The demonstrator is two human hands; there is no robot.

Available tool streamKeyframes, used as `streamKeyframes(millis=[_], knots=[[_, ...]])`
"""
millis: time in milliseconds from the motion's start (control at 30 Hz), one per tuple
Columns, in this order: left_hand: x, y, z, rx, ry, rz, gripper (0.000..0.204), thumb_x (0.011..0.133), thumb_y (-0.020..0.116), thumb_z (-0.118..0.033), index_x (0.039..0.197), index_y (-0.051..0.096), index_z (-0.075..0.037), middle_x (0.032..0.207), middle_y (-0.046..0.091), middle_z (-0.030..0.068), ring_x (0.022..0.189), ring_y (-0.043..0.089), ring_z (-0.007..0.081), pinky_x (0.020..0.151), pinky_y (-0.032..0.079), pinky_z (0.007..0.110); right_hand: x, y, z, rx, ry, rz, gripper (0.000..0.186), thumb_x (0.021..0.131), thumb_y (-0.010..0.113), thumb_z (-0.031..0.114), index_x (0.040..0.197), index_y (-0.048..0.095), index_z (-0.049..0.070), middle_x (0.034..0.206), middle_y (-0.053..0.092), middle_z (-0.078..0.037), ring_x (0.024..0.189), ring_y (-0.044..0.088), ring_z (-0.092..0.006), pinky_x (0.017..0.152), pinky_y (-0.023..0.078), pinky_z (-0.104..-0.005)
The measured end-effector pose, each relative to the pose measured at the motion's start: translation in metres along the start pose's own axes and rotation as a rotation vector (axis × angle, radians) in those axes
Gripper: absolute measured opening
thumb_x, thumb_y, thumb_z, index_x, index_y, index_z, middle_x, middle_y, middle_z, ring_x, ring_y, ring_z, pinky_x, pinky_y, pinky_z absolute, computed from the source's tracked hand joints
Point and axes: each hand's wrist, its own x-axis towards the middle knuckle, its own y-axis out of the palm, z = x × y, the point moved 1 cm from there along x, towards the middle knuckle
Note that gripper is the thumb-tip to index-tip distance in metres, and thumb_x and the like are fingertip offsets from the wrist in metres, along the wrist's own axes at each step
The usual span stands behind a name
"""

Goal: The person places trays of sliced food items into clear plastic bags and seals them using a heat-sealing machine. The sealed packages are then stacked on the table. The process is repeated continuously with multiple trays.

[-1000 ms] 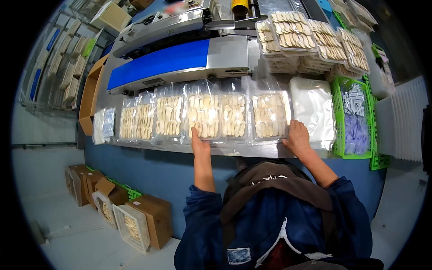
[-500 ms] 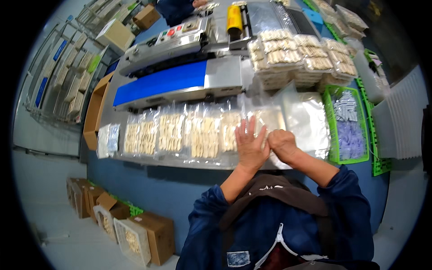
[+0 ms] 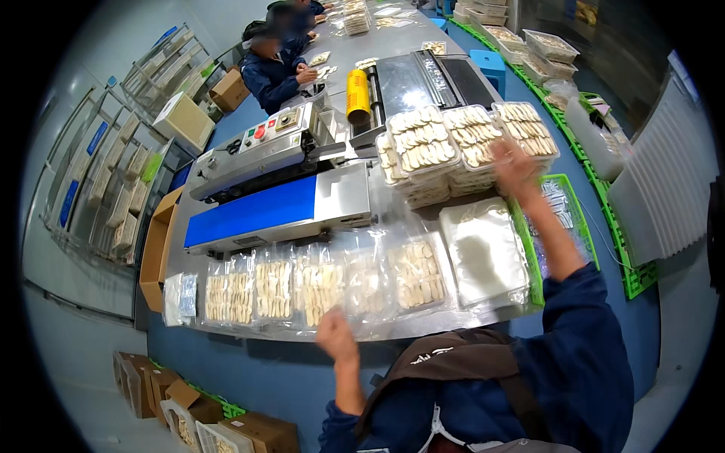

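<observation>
My left hand [image 3: 336, 337] is closed at the front edge of the table, by the lower ends of the bagged trays. Whether it grips bag film cannot be seen. My right hand [image 3: 516, 170], smeared by motion, reaches to the front of the stacked clear trays [image 3: 420, 140], which hold pale, mushroom-like slices; its fingers are unclear. A row of clear bags with trays of the same slices [image 3: 273, 291] lies along the front edge. Nearest my body on the right is another bagged tray [image 3: 418, 276], beside a pile of flat clear bags [image 3: 483, 253].
Behind the row stands a sealing machine [image 3: 257, 143] with a blue conveyor belt [image 3: 253, 211]. A green basket [image 3: 537, 283] of small packets is at the right. A yellow roll [image 3: 358, 97] lies further back. Co-workers [image 3: 276, 72] sit at the far left.
My hands, together over a bagged tray before, are now apart: the left has moved left and nearer, the right away to the stacked trays. The view has shifted, showing more of the far table.
</observation>
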Motion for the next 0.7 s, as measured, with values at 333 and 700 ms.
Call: streamKeyframes(millis=[333,700], knots=[[0.006,-0.026,0.023,-0.189,-0.335,-0.212,0.013,0.083,0.049,-0.006,0.087,0.057,0.003,0.068,0.055,0.0035,0.060,0.051,0.0099,0.051,0.043,0.022,0.128,-0.038,-0.263,0.038,0.476,0.242,0.039,0.080,0.052,0.031,0.058,0.053,-0.001,0.054,0.050,-0.006,0.050,0.046,-0.0181,0.052,0.037,-0.0357],[0.030,-0.026,0.019,0.223,0.044,-0.485,0.018,0.078,0.062,-0.014,0.069,0.060,0.001,0.055,0.056,0.0093,0.050,0.050,0.0122,0.049,0.041,0.028,0.079,-0.079,-0.037,0.569,0.112,0.385,0.021,0.088,0.046,0.023,0.084,0.054,0.004,0.077,0.054,0.000,0.070,0.049,-0.0134,0.067,0.040,-0.0273]])
